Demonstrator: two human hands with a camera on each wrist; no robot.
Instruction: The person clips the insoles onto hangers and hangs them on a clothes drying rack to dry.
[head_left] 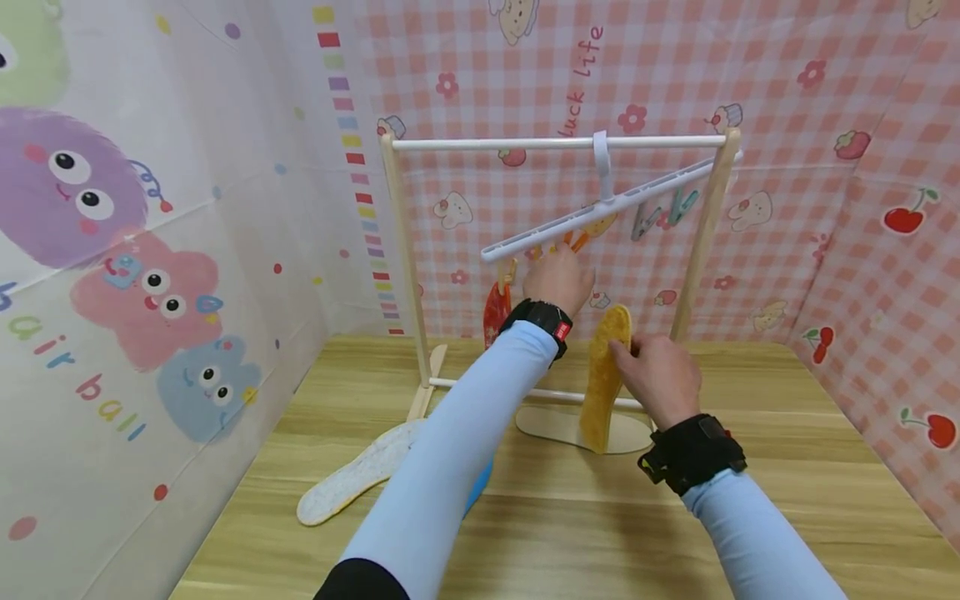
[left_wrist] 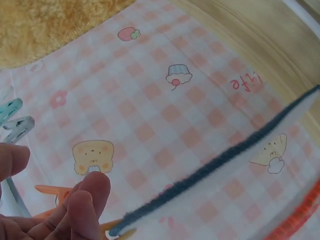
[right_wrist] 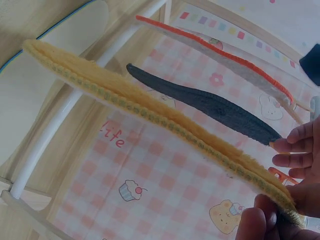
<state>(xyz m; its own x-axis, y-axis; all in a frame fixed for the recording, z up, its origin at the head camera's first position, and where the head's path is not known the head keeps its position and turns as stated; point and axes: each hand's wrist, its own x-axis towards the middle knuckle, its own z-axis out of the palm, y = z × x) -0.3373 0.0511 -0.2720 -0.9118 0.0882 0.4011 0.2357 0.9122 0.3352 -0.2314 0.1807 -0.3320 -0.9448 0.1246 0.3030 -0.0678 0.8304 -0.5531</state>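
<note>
**Right hand (head_left: 660, 377) pinches a fuzzy yellow insole (head_left: 603, 379)**

In the head view, the yellow insole stands nearly upright right of the middle of the frame. The right hand's thumb and fingers squeeze its upper right edge tightly. The left hand (head_left: 558, 279) is near the middle, by the low end of a tilted white hanger (head_left: 645, 192). A red insole (head_left: 492, 315) hangs just left of it. A gray clip (head_left: 643, 222) and a green clip (head_left: 682, 206) sit at upper right. A pale insole (head_left: 352, 479) lies on the table (head_left: 570, 517), lower left.

In the left wrist view, the left hand fills the lower left. Its fingers bend loosely, with a gap at the thumb. I cannot tell if they touch the orange clip (left_wrist: 47, 189) beside them. A dark insole (left_wrist: 200, 175) slants across the middle.

In the right wrist view, the yellow insole slants from upper left to lower right, where the right hand pinches its end.
</note>
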